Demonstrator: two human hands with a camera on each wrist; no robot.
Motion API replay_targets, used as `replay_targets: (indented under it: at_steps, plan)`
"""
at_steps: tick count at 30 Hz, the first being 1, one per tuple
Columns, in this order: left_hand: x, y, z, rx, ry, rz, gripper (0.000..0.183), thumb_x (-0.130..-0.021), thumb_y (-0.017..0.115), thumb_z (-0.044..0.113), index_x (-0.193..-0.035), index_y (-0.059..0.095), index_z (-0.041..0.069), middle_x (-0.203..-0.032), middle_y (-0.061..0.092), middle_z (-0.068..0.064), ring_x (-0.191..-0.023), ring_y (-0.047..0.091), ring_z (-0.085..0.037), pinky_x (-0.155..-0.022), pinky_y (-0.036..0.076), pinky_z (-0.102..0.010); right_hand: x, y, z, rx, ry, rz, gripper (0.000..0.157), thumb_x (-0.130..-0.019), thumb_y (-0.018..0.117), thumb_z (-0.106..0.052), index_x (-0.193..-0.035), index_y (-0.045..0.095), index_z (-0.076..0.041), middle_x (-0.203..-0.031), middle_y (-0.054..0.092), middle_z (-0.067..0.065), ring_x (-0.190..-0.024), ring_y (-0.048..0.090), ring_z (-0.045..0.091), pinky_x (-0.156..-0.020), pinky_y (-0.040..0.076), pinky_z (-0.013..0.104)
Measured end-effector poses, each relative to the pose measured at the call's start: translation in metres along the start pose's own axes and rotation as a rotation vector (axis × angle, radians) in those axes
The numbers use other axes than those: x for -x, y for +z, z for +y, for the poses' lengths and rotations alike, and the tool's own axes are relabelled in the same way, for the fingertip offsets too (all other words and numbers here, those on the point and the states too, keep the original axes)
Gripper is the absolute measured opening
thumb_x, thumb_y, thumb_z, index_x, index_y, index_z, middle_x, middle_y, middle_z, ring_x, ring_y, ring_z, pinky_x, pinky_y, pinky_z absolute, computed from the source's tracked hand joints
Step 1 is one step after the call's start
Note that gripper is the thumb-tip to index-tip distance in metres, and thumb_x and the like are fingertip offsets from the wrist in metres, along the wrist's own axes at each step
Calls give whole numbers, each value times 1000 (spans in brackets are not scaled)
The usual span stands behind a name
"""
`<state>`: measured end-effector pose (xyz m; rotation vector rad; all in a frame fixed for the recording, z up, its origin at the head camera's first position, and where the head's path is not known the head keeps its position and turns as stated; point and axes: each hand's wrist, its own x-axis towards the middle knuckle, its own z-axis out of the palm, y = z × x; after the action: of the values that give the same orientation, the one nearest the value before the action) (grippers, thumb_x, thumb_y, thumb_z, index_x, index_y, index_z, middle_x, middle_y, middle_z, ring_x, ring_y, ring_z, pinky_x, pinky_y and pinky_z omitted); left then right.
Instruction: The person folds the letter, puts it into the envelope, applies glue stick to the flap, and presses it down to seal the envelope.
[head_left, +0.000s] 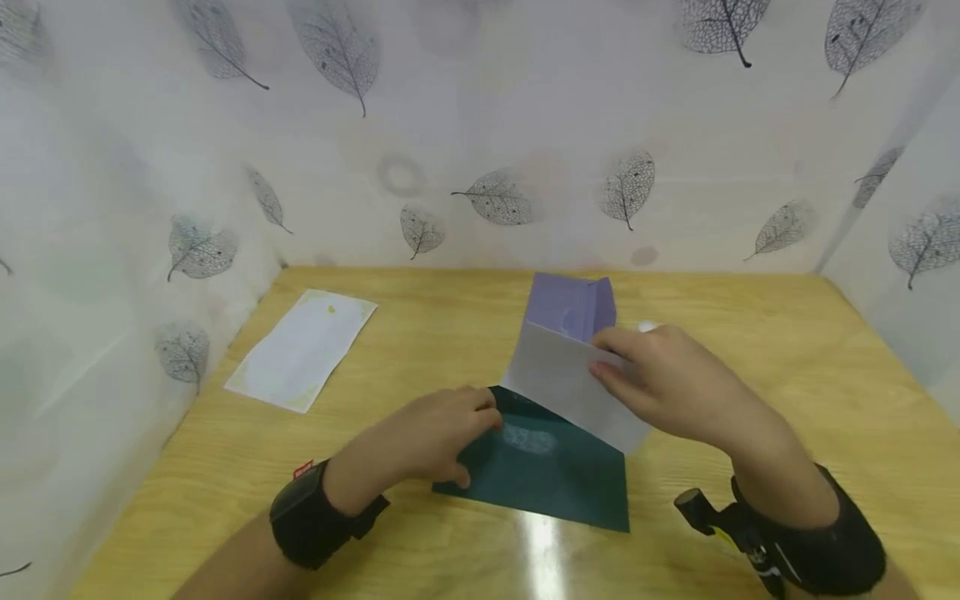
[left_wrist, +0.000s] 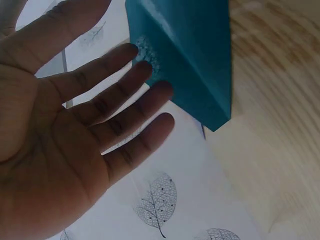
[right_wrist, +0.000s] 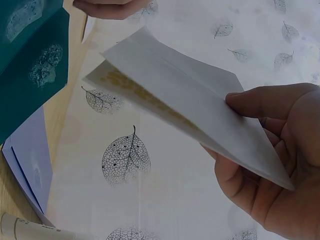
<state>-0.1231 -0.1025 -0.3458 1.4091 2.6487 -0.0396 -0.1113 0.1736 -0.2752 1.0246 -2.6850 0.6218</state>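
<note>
My right hand (head_left: pixel 675 383) pinches a folded sheet of white paper (right_wrist: pixel 185 95) between thumb and fingers; yellow marks show inside its fold. In the head view this white paper (head_left: pixel 566 379) is held over the upper right part of a dark green envelope (head_left: pixel 547 479). The envelope lies with its flap raised, and whitish smears show on the green paper. At the envelope's left end is my left hand (head_left: pixel 435 433). Its fingers look extended and apart in the left wrist view, with the green envelope (left_wrist: pixel 200 65) beyond the fingertips.
Behind the white paper lies a purple envelope (head_left: pixel 558 300), partly covered. A patterned white sheet (head_left: pixel 303 350) rests at the table's left. One white tube (right_wrist: pixel 40 230) appears beside the purple envelope in the right wrist view. Leaf-printed curtains (head_left: pixel 540 108) surround the wooden table (head_left: pixel 420 325).
</note>
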Motion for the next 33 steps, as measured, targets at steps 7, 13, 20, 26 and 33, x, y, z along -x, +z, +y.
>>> replay_targets:
  at_steps: [7,13,20,26,33]
  plan:
    - [-5,7,-5,-67,-41,-51,94,-53,83,52,-128,46,10,-124,47,-7,-110,46,-21,-92,43,-36,-3,0,0,-2,7,-5,10,-85,61,-10,-94,60,-10,-72,58,-7,-53,44,-1,-49,44,23]
    - [-8,13,-8,-105,-51,-84,102,-49,82,58,-130,44,9,-124,47,-6,-108,46,-22,-88,46,-36,-4,2,2,2,29,-9,12,-85,61,-10,-96,60,-10,-68,55,-9,-51,42,-1,-48,43,24]
    - [-8,18,-12,-98,-40,-71,108,-43,81,62,-128,45,7,-121,47,-8,-102,44,-21,-85,45,-36,-7,8,5,-28,13,-9,14,-85,61,-10,-99,60,-10,-72,58,-7,-51,43,-1,-48,43,24]
    - [-7,18,-12,-98,-34,-42,109,-38,81,65,-124,44,7,-116,45,-8,-99,42,-21,-84,43,-38,-10,13,8,-55,-6,16,22,-83,62,-8,-105,58,-8,-79,63,-2,-53,46,-1,-49,44,24]
    - [-11,21,-9,-117,-10,29,109,-31,83,64,-117,44,9,-110,43,-5,-93,41,-20,-77,42,-36,-12,14,8,-84,58,1,51,-85,60,-7,-130,39,-20,-73,62,2,-40,35,-1,-44,40,24]
